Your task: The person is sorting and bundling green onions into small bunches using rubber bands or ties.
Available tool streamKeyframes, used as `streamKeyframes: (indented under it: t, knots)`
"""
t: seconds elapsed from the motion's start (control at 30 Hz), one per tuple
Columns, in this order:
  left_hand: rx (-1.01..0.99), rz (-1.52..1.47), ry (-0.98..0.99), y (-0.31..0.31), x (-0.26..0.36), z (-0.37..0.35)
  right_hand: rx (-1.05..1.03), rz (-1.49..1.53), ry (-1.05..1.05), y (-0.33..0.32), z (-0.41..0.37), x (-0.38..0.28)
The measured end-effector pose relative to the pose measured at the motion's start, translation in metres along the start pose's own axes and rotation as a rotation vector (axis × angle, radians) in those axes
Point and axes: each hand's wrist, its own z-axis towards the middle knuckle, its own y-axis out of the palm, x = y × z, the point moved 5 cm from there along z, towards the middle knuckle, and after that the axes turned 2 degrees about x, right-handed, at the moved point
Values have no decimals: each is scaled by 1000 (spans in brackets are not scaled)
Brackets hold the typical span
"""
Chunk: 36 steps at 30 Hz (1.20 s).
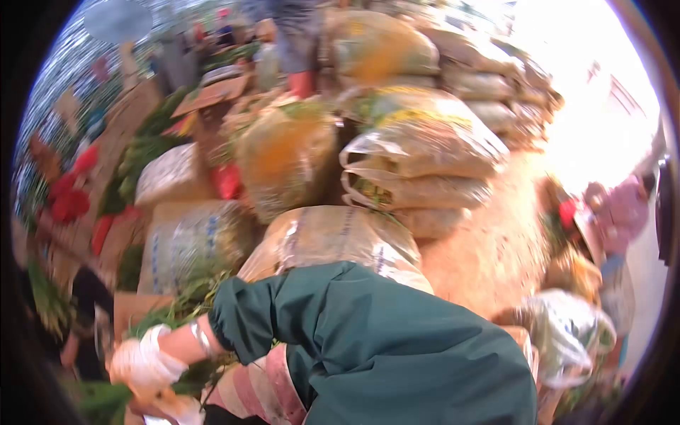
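My right hand [145, 361], in a white glove below a green sleeve and a silvery band, reaches to the lower left. Its fingers look closed, but what they hold is hidden. Just below it is my left hand [170, 407], pale-gloved and blurred at the bottom edge, its fingers not clear. Green leafy stems [195, 301] lie beside and behind my right hand. More greens [106, 397] show blurred at the lower left. A pink striped cloth [258, 389] lies under my right sleeve.
A full, clear-wrapped sack [333, 237] sits ahead, with stacked sacks [425, 134] beyond. Another sack [191, 244] stands left. A person in black [92, 304] is at the left edge; a person in pink [623, 212] is at right, near a white plastic bag [567, 336]. Someone's legs [297, 42] show behind.
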Motion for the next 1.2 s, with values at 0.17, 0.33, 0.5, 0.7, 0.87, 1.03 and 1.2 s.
streamKeyframes:
  t: [0.17,0.33,0.5,0.7,0.87,1.03,1.2]
  knots:
    - [6,-52,-54,43,-5,-13,-151,-380,-99,-21,-1,10]
    - [39,-85,-95,49,-11,-19,-372,-234,10,-53,-10,6]
    - [109,-113,-115,25,-20,-17,-477,-219,-23,-11,1,19]
    - [132,-478,-219,-6,-11,-23,-205,35,112,-80,-24,7]
    - [355,-825,-294,-85,-78,-29,47,129,-315,-142,-89,74]
    - [422,-1011,-352,-94,-93,-55,51,542,691,-108,-183,104]
    - [499,-960,-288,-90,-72,-73,62,528,750,-72,-193,75]
